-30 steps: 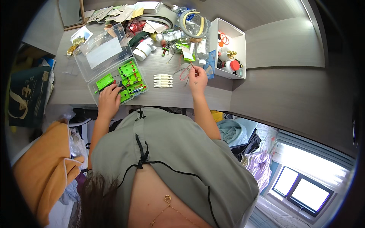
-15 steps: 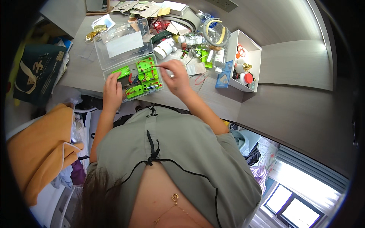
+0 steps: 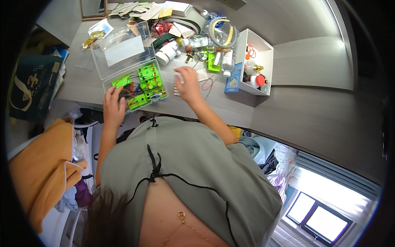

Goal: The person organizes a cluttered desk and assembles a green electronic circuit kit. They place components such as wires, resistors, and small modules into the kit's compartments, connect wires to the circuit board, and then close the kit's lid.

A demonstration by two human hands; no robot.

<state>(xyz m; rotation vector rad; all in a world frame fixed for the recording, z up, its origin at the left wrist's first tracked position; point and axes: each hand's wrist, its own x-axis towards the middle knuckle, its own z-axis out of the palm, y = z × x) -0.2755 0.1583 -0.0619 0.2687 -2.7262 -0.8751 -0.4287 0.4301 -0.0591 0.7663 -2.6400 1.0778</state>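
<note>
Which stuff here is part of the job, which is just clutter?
Likely in use: clear plastic case, left hand at its edge; green blocks inside it; wire loop near right hand.

Seemingly just lying about: white bottle; open white box; dark green bag; orange cloth.

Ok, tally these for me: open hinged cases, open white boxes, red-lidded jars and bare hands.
Clear plastic hinged case: 1
White rectangular open-topped box: 1
White jar with round red lid: 1
Bare hands, left hand and right hand: 2
Total: 5
</note>
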